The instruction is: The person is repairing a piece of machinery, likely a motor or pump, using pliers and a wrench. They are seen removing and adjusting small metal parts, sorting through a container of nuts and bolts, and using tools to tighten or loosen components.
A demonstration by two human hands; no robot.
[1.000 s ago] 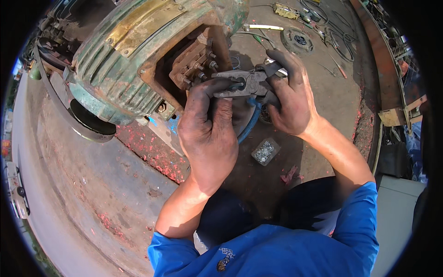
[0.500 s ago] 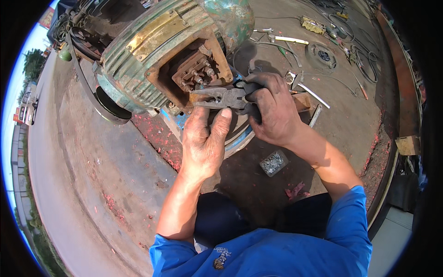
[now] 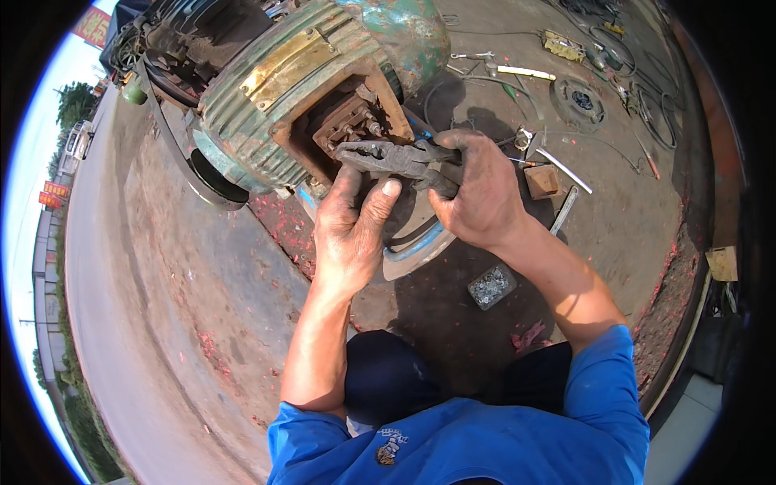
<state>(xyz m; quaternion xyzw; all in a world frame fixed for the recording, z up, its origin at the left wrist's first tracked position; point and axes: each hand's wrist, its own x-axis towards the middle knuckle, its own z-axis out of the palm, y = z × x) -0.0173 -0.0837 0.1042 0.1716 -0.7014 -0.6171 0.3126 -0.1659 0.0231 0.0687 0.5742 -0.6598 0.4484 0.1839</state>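
One pair of combination pliers [image 3: 394,159] before an open terminal box [image 3: 394,105]

Right hand [image 3: 482,190] clasps the pliers; left hand [image 3: 347,230] touches near their jaws, its pinch impossible to tell. Beyond: a green electric motor [image 3: 234,145]. Below: a tray of small metal parts [image 3: 491,288].

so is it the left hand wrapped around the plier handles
No, the right hand is around the handles of the pliers, while the left hand is by their jaw end.

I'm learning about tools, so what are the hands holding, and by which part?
Pliers: the right hand grips the handles. The left hand is at their nose; I can't tell whether it grips too.
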